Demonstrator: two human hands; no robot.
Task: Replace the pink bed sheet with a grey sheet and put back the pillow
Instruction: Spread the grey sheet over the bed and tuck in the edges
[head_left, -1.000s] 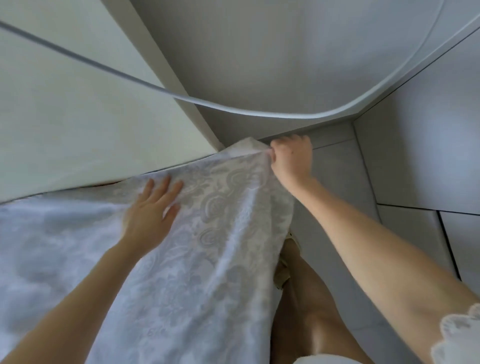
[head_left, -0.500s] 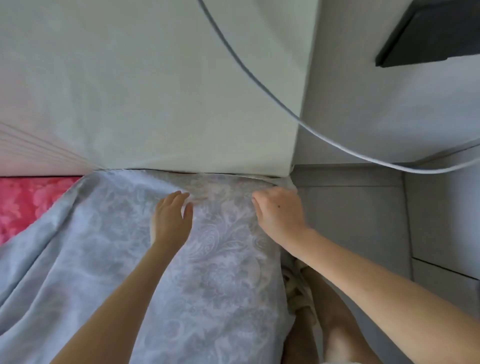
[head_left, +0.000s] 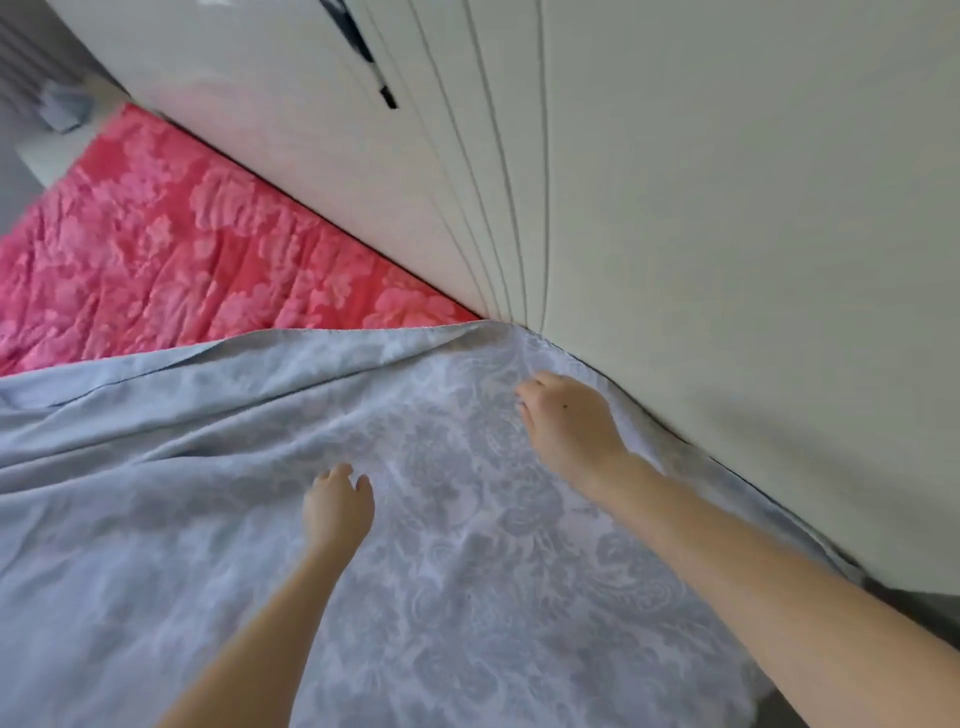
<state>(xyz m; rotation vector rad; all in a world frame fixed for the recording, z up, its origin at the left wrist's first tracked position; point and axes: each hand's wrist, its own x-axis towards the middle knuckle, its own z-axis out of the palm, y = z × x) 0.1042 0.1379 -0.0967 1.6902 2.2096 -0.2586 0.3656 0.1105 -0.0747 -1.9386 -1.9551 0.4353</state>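
The fingers (head_left: 530, 392) of the right hand (head_left: 569, 421) curl down onto the cloth, knuckles up, and we cannot tell whether they pinch a fold or only press on it. The fingers (head_left: 343, 475) of the left hand (head_left: 337, 506) are loosely bent and hold nothing, resting on the fabric a little nearer and to the left. Both hands lie on the grey sheet (head_left: 208, 467), which covers the near part of the bed. Its right edge runs along the pale panel (head_left: 727, 208) and its far corner is pushed up against that panel, just beyond the right hand. Long folds run leftward across it, so we judge it only partly spread. Beyond its far hem the pink sheet (head_left: 182, 249) is still on the mattress, stretching away to the far left. It has not been taken off, and the grey one appears to lie over it. We see no pillow. By our reckoning the task is at an early stage: the pink sheet has to come away, the grey one has to be drawn across the whole bed and smoothed, and the pillow has to go back.
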